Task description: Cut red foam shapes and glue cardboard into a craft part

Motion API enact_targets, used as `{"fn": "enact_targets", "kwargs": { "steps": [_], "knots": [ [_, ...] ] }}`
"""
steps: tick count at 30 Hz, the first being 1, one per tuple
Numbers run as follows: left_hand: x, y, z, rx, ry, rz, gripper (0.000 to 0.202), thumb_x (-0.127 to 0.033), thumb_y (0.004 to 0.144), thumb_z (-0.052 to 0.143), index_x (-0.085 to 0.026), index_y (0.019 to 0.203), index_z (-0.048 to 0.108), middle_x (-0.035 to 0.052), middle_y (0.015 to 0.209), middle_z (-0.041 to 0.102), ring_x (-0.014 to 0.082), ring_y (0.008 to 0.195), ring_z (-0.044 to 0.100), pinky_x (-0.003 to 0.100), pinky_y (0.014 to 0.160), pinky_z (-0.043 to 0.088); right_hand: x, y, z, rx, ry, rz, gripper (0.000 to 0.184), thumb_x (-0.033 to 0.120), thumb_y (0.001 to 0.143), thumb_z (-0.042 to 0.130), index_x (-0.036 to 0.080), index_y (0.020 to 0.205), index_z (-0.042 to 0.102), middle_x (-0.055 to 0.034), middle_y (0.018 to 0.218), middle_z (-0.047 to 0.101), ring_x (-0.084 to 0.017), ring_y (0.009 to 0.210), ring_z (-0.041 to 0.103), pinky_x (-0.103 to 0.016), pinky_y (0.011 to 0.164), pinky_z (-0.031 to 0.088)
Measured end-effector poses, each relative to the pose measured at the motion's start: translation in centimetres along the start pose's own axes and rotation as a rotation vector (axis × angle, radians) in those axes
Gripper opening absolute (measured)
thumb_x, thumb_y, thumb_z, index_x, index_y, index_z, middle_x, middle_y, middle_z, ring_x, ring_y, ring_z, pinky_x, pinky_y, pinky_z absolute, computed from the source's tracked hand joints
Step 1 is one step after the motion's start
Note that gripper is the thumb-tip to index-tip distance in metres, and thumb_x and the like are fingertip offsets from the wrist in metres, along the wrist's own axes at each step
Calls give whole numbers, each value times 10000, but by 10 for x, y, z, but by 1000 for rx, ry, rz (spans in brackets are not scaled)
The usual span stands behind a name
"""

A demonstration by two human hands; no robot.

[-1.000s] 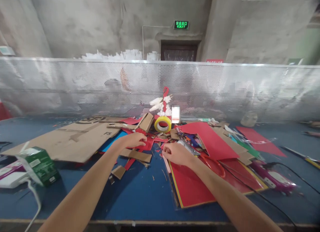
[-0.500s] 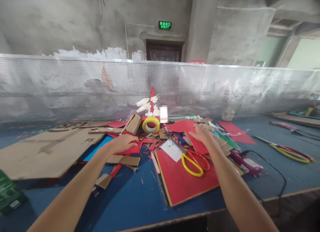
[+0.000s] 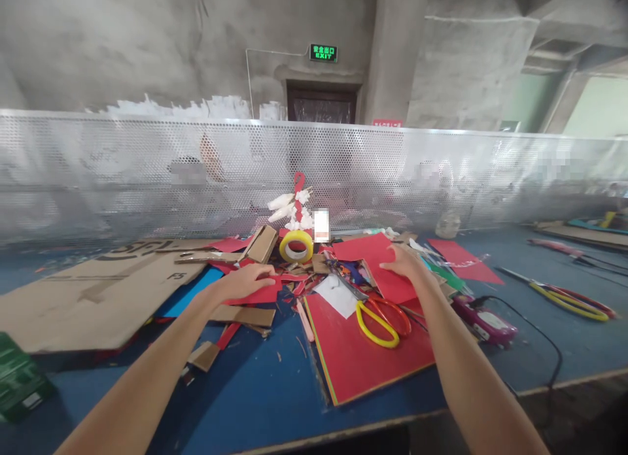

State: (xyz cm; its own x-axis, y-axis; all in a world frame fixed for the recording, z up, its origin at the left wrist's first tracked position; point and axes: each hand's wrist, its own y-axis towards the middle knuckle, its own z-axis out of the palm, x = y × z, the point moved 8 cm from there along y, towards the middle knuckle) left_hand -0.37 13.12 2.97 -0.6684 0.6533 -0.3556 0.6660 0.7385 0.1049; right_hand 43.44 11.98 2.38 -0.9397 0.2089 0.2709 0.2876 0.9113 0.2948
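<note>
My left hand (image 3: pixel 245 282) lies over a red paper piece (image 3: pixel 260 295) left of the middle, fingers spread and apparently touching it. Over on the right, my right hand (image 3: pixel 406 262) rests at the edge of another red sheet (image 3: pixel 387 278), its fingers apart. Between the hands lie scissors (image 3: pixel 380 324) with one yellow and one red handle, on a red card stack (image 3: pixel 363 370) and a white paper (image 3: pixel 333 295). A yellow tape roll (image 3: pixel 296 246) stands behind them, near a red hooked piece with white flowers (image 3: pixel 298 203).
Flattened cardboard (image 3: pixel 98 291) covers the left side, with a green box (image 3: pixel 22 380) at the near left. A purple corded device (image 3: pixel 485 321) and a second pair of scissors (image 3: pixel 564 295) lie right. A perforated metal screen (image 3: pixel 235 174) borders the back of the blue table (image 3: pixel 235 389).
My right hand has shifted slightly right along the red sheet. My left hand has moved a little to the right over its red paper, which also sits slightly further right. The scissors have not moved.
</note>
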Motion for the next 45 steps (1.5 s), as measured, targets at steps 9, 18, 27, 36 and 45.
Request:
{"fn": "enact_targets", "kwargs": {
  "steps": [9, 18, 27, 36, 45],
  "knots": [
    [3, 5, 1, -64, 213, 34, 338, -377, 985, 430, -213, 988, 726, 103, 1085, 714, 256, 987, 660, 339, 899, 441, 4, -4, -42, -157, 219, -95, 309, 207, 827, 571, 216, 1074, 758, -94, 1100, 764, -284, 1035, 698, -352, 904, 490],
    [-10, 3, -31, -376, -59, -69, 346, -468, 979, 430, -199, 1010, 646, 49, 868, 710, 224, 809, 643, 331, 774, 452, 54, -24, -68, -397, 842, -359, 340, 358, 860, 591, 157, 1087, 745, -107, 1065, 761, -242, 891, 685, -373, 854, 516],
    [-47, 7, -6, -349, -1226, -88, 374, -450, 743, 823, -192, 859, 578, -19, 753, 601, 93, 628, 538, 225, 623, 440, 135, -65, -55, -188, 1028, -582, 379, 344, 935, 599, 203, 1277, 680, -100, 1287, 702, -266, 1164, 658, -418, 1016, 509],
    [-56, 14, 13, -355, -1200, -92, 387, -510, 754, 814, -200, 863, 609, 5, 837, 640, 132, 737, 615, 253, 697, 498, 173, -89, -44, -32, 1003, -651, 447, 345, 940, 587, 235, 1370, 639, -72, 1409, 640, -262, 1313, 583, -424, 1122, 452],
    [-54, 11, 21, -427, -1390, -227, 486, -496, 650, 899, -194, 971, 695, 48, 959, 741, 179, 835, 693, 300, 786, 544, 186, -101, -37, 18, 1008, -708, 492, 302, 931, 596, 226, 1417, 598, -81, 1474, 587, -268, 1376, 531, -435, 1174, 391]
  ]
}}
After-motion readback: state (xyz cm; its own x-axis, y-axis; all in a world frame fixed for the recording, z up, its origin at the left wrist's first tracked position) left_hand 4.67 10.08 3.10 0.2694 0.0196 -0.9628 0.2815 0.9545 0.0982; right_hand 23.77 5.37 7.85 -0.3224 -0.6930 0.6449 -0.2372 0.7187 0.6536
